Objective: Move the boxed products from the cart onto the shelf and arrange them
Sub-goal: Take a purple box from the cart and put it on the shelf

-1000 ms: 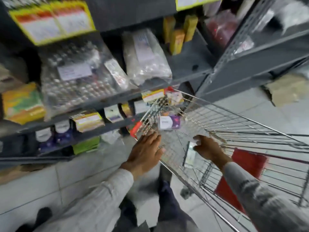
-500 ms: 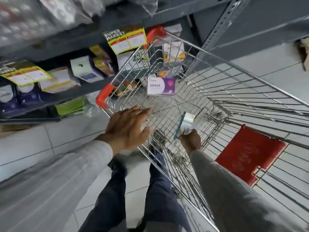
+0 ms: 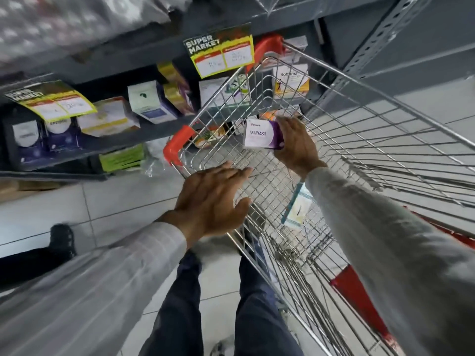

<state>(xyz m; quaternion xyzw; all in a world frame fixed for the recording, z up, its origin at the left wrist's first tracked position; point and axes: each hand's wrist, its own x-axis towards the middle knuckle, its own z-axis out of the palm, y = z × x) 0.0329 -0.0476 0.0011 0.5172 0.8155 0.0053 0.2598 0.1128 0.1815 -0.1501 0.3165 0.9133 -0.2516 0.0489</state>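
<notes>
A wire shopping cart [image 3: 359, 129] with red corner caps stands against the grey shelf [image 3: 144, 140]. Inside the cart's far end, my right hand [image 3: 295, 145] grips a white and purple "virest" box [image 3: 262, 136]. A pale blue-edged box [image 3: 298, 205] lies lower in the cart, partly hidden by my right sleeve. My left hand [image 3: 213, 201] rests flat on the cart's near rim, fingers spread, holding nothing. A white and orange "Voltamar" box [image 3: 290, 80] shows behind the cart's far wires.
The shelf holds several boxes: white and purple ones [image 3: 151, 101], yellow ones [image 3: 174, 80], dark blue ones [image 3: 43, 140]. Yellow "Super Market" price tags [image 3: 221, 51] hang from the shelf edges. Green packs [image 3: 120, 158] sit at floor level. A dark shoe [image 3: 61, 240] is at left.
My right hand let go of the pale box, which now lies in the cart, and reached forward to take hold of the virest box. The camera view tilted down.
</notes>
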